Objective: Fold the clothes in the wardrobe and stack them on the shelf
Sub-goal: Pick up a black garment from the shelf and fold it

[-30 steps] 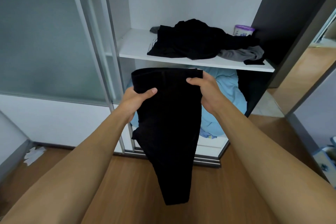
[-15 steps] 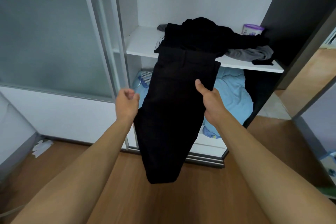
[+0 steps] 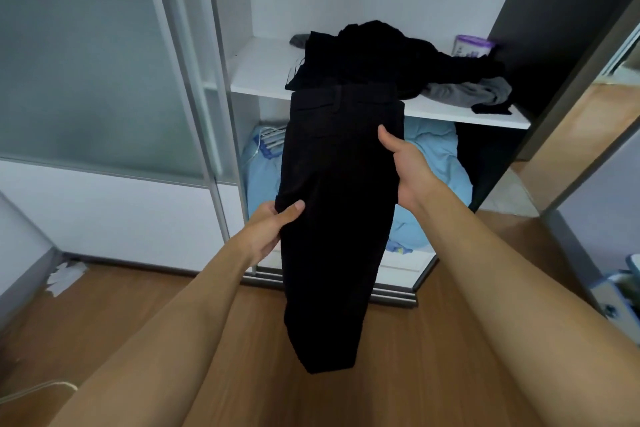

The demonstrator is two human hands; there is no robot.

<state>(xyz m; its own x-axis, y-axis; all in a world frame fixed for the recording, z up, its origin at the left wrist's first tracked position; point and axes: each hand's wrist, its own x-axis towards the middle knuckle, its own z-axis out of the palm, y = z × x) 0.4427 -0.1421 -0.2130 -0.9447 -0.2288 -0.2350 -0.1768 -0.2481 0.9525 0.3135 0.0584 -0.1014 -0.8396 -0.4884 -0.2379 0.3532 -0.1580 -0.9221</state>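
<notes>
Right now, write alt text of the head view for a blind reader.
The left hand and right hand hold black trousers by the side edges, waistband at the front edge of a white shelf, legs hanging toward the wooden floor. A heap of dark clothes and a grey garment lie on the shelf; light blue bedding sits below.

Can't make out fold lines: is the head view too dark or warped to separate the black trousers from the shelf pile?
Head view: evenly lit, no glare; black trousers show little detail, waistband nearly merging with the black clothes pile; wide-angle distortion bends the door frame.
</notes>
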